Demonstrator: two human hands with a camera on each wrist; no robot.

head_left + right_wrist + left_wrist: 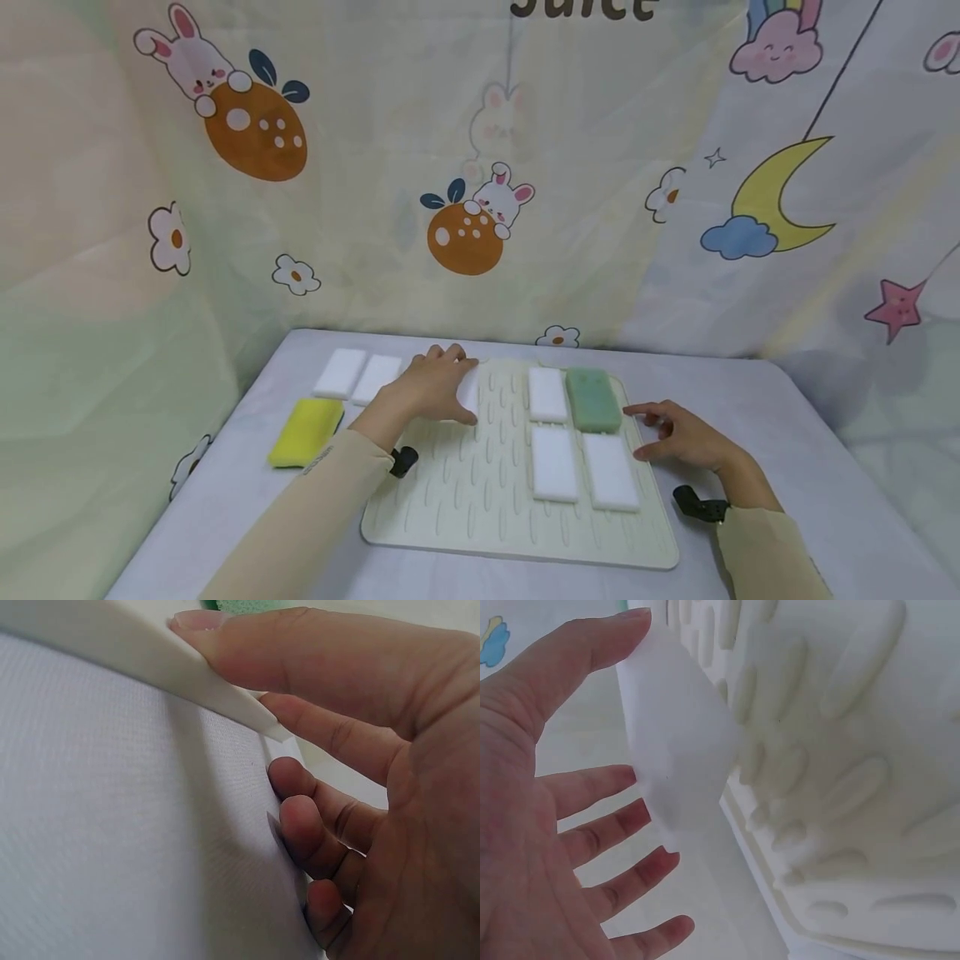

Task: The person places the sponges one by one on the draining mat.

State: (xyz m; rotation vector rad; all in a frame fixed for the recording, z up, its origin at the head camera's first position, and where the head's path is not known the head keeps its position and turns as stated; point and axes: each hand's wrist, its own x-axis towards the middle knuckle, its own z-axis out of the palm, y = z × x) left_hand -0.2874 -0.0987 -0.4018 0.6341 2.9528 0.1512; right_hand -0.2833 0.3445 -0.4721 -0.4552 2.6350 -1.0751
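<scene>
My left hand (433, 385) holds a white sponge block (679, 727) between thumb and fingertips over the far left part of a cream ridged mat (435, 517). In the left wrist view the thumb lies along one edge of the block, the fingers along the other. My right hand (686, 433) is at the mat's right edge, thumb and index fingertips against the rim and the other fingers loosely bent. On the mat's right half lie a green sponge (593, 400) and three white blocks, one beside it (547, 394) and two nearer (555, 463).
Left of the mat, a yellow sponge (306, 433) lies on the white tablecloth (810, 467). Two more white blocks (341, 372) lie behind it, one partly behind the left arm. A patterned curtain (360, 208) hangs along the table's back edge.
</scene>
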